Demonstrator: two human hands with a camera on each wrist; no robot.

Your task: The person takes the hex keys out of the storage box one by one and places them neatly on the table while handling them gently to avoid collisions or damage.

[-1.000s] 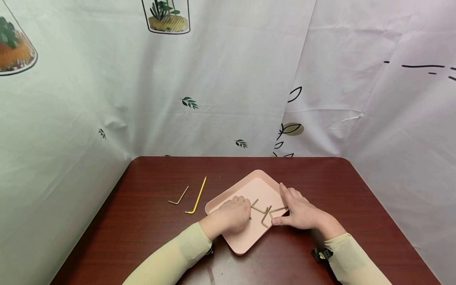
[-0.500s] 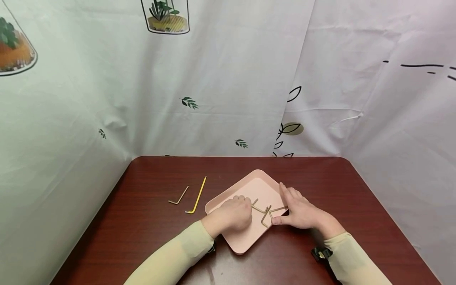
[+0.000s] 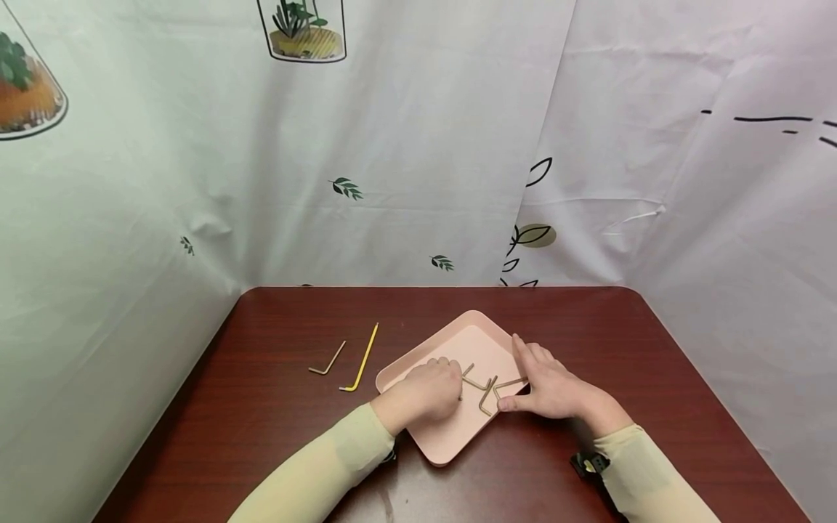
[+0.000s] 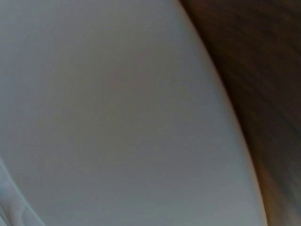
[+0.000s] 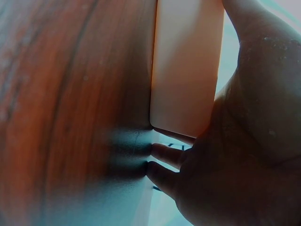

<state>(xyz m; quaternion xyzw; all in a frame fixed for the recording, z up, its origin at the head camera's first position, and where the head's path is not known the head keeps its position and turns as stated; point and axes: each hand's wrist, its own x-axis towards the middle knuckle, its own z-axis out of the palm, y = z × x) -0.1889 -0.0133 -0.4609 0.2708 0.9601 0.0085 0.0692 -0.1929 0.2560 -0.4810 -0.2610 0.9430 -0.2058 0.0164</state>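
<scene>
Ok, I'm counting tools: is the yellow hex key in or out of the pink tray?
Out: the yellow hex key lies on the table, apart from the pink tray.

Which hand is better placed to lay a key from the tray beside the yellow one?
Probably the left hand: curled over the pink tray, nearer the yellow key. The right hand spans the tray's right corner, farther away.

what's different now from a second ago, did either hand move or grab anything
Nothing clearly moved, and no new hold or release shows. The left hand stays over the pink tray, the right hand at its right-hand corner; the yellow L-shaped key and the shorter key beside it lie as they were.
</scene>
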